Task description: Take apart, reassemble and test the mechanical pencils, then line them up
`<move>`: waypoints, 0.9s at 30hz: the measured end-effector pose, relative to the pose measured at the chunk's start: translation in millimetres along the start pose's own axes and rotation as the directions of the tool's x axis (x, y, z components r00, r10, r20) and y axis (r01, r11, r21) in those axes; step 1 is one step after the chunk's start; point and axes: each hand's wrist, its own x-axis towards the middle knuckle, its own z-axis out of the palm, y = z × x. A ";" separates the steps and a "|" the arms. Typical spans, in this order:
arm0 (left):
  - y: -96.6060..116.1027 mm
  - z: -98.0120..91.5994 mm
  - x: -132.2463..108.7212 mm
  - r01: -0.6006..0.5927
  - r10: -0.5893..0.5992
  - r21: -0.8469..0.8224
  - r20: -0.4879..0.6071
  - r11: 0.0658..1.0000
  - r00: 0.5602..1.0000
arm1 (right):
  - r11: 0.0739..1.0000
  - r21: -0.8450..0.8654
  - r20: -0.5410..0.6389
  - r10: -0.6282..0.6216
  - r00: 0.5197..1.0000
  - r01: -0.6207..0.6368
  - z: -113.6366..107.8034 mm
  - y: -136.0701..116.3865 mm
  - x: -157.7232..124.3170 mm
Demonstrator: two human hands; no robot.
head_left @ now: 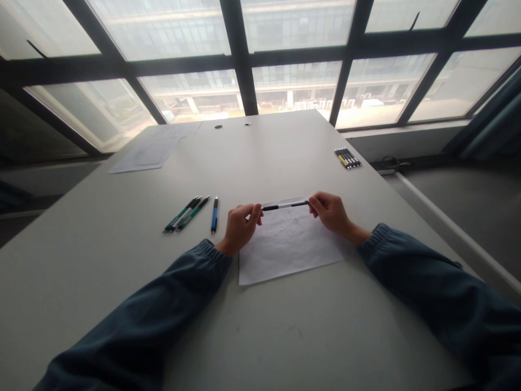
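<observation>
Both ends of a pen [285,206] are being pinched over the paper [291,263], the left hand [242,228] gripping one between thumb and finger, the right hand [329,212] the other. Probably light and stiff, it is offering a hold on its dark left section, then showing white and a dark strip rightward.

Glaring daylight comes through the windows [297,27] — the foreground dim, shadows soft, outer edges stretched.

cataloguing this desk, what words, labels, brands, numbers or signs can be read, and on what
No text is readable.
Slim black-and-white pen, held: any print too small.
White paper sheet below it: faint marks, too blurred.
White paper sheets, far left: too faint.
</observation>
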 end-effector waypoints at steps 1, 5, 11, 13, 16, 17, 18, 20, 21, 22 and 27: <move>0.0 -0.1 0.0 0.000 0.000 0.000 0.001 1.000 1.000 | 1.000 0.000 -0.001 -0.001 1.000 0.001 0.1 0.0 0.1; -0.3 -0.3 -0.4 0.006 -0.006 -0.005 0.003 1.000 1.000 | 1.000 0.001 0.000 0.002 1.000 -0.002 0.4 1.1 0.0; 0.2 -0.5 -0.6 0.007 -0.007 -0.017 0.007 1.000 1.000 | 1.000 -0.009 0.004 -0.004 1.000 0.004 0.3 2.3 -0.1; -0.3 -0.5 -0.7 0.007 -0.007 -0.015 0.008 1.000 1.000 | 1.000 -0.007 0.001 -0.001 1.000 0.001 0.2 2.7 0.2; -1.7 -0.3 -0.9 0.013 -0.013 -0.013 0.012 1.000 1.000 | 1.000 0.003 0.003 0.000 1.000 0.000 0.3 3.1 0.4; -2.1 -0.2 -0.9 0.013 -0.013 -0.013 0.013 1.000 1.000 | 1.000 0.005 0.004 -0.002 1.000 0.002 0.3 3.1 0.3; -2.4 -0.1 -0.9 0.012 -0.012 -0.014 0.014 1.000 1.000 | 1.000 0.005 0.004 -0.004 1.000 0.004 0.3 3.1 0.2; -2.6 0.1 -0.8 0.011 -0.011 -0.020 0.014 1.000 1.000 | 1.000 0.003 0.007 -0.007 1.000 0.007 0.3 2.7 -0.3; -2.5 0.2 -0.8 0.012 -0.011 -0.021 0.014 1.000 1.000 | 1.000 0.002 0.009 -0.007 1.000 0.007 0.2 2.4 -0.6; -2.3 0.2 -0.7 0.012 -0.011 -0.022 0.015 1.000 1.000 | 1.000 0.002 0.010 -0.007 1.000 0.007 0.2 2.0 -0.8; -1.9 0.1 -0.8 0.004 -0.004 -0.020 0.022 1.000 1.000 | 1.000 0.000 0.008 -0.009 1.000 0.009 0.1 0.5 -0.8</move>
